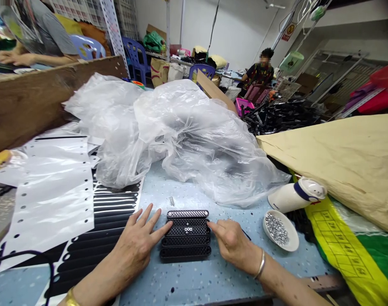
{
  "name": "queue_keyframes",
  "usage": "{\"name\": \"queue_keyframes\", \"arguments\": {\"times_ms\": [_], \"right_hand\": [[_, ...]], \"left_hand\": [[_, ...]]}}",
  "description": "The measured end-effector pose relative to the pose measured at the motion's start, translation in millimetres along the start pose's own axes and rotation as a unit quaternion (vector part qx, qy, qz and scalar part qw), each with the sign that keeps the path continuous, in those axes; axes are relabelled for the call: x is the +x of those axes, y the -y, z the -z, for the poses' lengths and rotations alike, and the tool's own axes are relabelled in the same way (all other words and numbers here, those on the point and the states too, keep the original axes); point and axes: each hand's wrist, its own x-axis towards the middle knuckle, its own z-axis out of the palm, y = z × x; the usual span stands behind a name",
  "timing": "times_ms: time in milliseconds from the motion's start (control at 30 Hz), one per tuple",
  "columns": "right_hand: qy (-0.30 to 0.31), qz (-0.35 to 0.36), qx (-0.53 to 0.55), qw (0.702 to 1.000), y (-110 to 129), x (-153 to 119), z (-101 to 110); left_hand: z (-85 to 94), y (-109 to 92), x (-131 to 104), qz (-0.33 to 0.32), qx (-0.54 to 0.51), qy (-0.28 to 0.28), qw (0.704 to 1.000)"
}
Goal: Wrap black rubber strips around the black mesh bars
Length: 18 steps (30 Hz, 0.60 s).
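Several black strips (185, 241) with a criss-cross pattern lie stacked in a row on the blue speckled table in front of me. Small silvery rings (188, 229) sit on the middle of one strip. My left hand (139, 236) lies with its fingers spread, its thumb at the strips' left end. At their right end, my right hand (233, 244) reaches an index finger to the edge while its other fingers curl in. A thin dark stick (246, 235) shows just behind that hand; whether the curled fingers grip it is hidden.
To the right stand a white bowl (294, 242) of small silvery pieces and a white bottle (292, 196) lying tilted. Crumpled clear plastic (187, 127) covers the back. Black strip sheets (85, 246) and white punched sheets (55, 182) lie left. Two people sit farther off.
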Motion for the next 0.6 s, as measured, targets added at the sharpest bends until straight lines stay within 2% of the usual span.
{"name": "queue_keyframes", "arguments": {"times_ms": [133, 267, 333, 600], "right_hand": [[0.020, 0.018, -0.060, 0.998, 4, 3, 3], [-0.035, 0.015, -0.048, 0.998, 3, 1, 0], [-0.043, 0.022, -0.053, 0.997, 2, -1, -4], [-0.001, 0.041, -0.113, 0.993, 3, -3, -4]], "left_hand": [[1.1, -2, 0, -0.016, -0.021, 0.006, 1.000], [0.9, -2, 0, -0.018, -0.033, 0.001, 0.999], [0.0, -2, 0, -0.018, -0.037, -0.004, 0.999], [2.6, -2, 1, -0.016, -0.040, 0.006, 0.999]]}}
